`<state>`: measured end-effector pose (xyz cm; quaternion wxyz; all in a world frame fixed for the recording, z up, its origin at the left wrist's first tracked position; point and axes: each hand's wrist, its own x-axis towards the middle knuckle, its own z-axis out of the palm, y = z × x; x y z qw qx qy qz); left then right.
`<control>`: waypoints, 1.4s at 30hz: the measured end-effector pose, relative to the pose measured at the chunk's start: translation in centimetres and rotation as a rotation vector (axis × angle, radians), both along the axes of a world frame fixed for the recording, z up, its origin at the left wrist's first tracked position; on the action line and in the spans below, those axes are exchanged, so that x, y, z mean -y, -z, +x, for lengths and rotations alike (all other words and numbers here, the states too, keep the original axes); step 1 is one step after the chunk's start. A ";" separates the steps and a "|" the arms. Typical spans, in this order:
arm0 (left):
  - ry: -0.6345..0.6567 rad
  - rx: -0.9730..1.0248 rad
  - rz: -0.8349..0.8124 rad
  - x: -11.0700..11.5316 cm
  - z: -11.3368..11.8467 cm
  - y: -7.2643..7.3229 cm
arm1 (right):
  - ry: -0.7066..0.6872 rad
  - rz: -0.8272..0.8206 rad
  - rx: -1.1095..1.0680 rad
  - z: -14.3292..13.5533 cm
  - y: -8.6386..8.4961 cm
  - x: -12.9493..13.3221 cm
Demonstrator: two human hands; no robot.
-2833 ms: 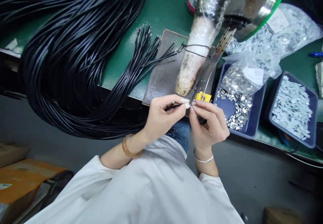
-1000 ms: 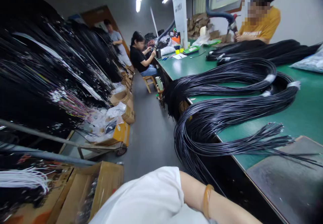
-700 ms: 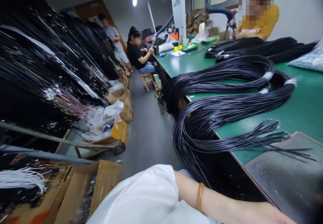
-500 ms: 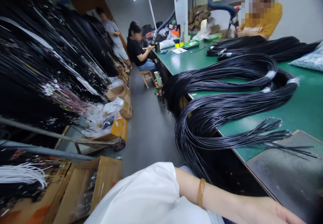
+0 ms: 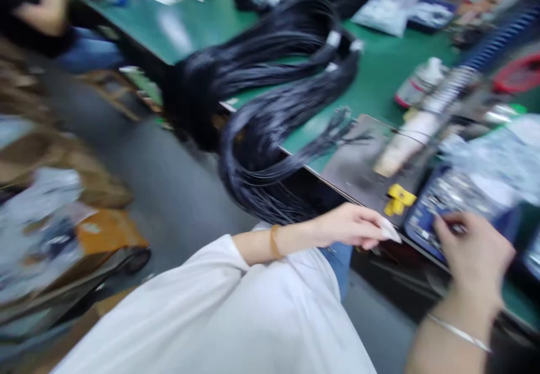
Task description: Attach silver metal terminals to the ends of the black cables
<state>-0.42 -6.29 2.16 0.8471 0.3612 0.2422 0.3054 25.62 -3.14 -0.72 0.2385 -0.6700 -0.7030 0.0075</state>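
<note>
View has swung back from the aisle to the bench; frame blurred. Right hand (image 5: 472, 253) now reaches into the blue parts tray (image 5: 415, 233), grip indiscernible. Left hand (image 5: 352, 226) hovers left of the tray, fingers loosely extended, apparently empty. Black cable bundle (image 5: 270, 132) lies farther left.

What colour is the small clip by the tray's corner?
Yellow. The clip sits on the dark mat, seen in the head view, though blurred.
</note>
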 end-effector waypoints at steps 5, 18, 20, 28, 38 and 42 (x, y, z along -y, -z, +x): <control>-0.049 -0.115 -0.025 -1.8 0.2 1.6 | 0.159 -0.030 -0.140 2.5 -0.3 1.9; 0.284 -0.215 0.434 -4.2 -0.5 -0.3 | 0.093 -0.121 -0.166 1.3 -1.2 0.7; 0.150 -0.221 0.368 -4.3 -0.1 -0.1 | 0.089 -0.183 -0.067 1.2 -1.7 0.0; -0.194 -0.156 0.060 -4.4 0.4 2.9 | 0.093 -0.272 -0.079 0.8 -2.3 -0.5; -0.271 -0.200 0.092 -4.5 1.0 2.5 | 0.107 0.206 -0.674 -6.9 -2.7 3.8; -0.277 -0.223 0.251 -4.2 0.8 2.1 | -0.003 0.220 -0.740 -9.2 -1.9 3.7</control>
